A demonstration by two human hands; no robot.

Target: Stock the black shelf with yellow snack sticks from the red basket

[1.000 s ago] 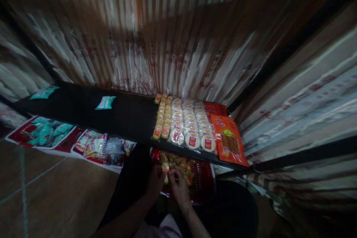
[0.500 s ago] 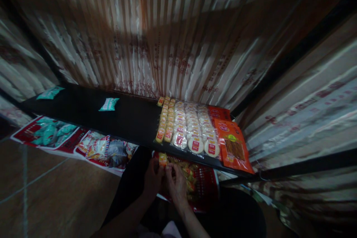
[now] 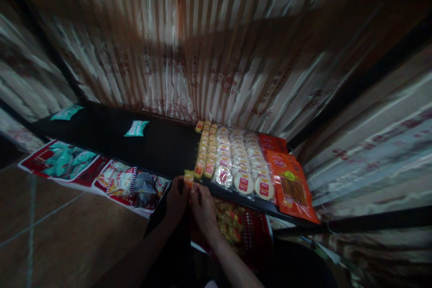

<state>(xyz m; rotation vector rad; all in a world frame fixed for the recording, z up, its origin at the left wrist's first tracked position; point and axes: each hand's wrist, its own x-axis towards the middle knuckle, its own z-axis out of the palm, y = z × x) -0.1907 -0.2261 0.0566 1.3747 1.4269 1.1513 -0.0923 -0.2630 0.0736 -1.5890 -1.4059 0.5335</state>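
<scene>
My left hand [image 3: 176, 200] and my right hand [image 3: 202, 204] are raised side by side at the front edge of a black shelf [image 3: 158, 144]. Together their fingers pinch a small yellow snack packet [image 3: 188, 178], held upright just left of two rows of the same yellow packets [image 3: 205, 150]. Beside those rows lie rows of round white cakes in clear wrap [image 3: 241, 162]. Below my hands an open red bag of yellow packets [image 3: 236, 225] lies on the floor.
Orange snack packs [image 3: 290, 184] lie at the shelf's right end. Two teal packets [image 3: 137, 128] sit on its left part. Red bags of teal and white snacks [image 3: 101, 175] lie on the brown floor. Striped sacks [image 3: 202, 45] wall the shelf behind.
Both hands have risen from the red bag up to the shelf's front edge, carrying one yellow packet with them. The view has shifted slightly.
</scene>
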